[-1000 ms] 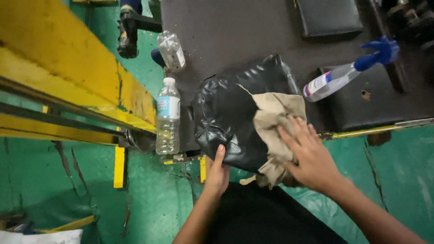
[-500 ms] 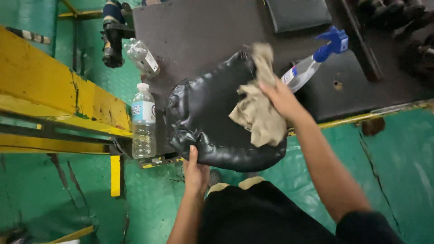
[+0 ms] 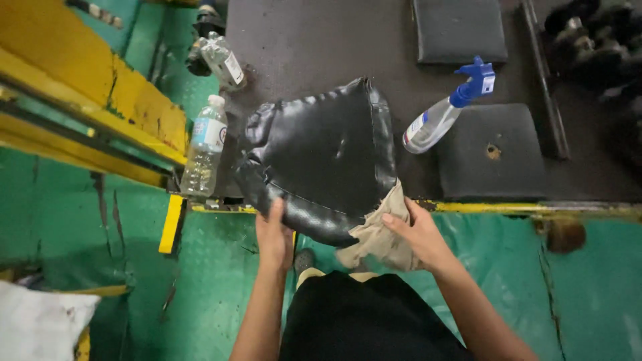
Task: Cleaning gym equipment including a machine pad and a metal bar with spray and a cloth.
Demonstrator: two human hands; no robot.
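- We've got the left hand (image 3: 275, 237) gripping the near edge of a black leather cushion (image 3: 321, 157) that's lying on the dark mat (image 3: 321, 40).
- Our right hand (image 3: 416, 234) presses a tan rag (image 3: 374, 237) against the cushion's near right corner.
- Just right of the cushion lies a spray bottle (image 3: 445, 110) with a blue trigger.
- On the left there's an upright water bottle (image 3: 202, 148), with another bottle (image 3: 224, 61) lying behind it, next to a yellow beam (image 3: 93, 100).

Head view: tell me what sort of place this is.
Probably a gym or workout area: black rubber matting carries flat black pads, dark weights sit at the far right, and a yellow steel frame stands on a green floor.
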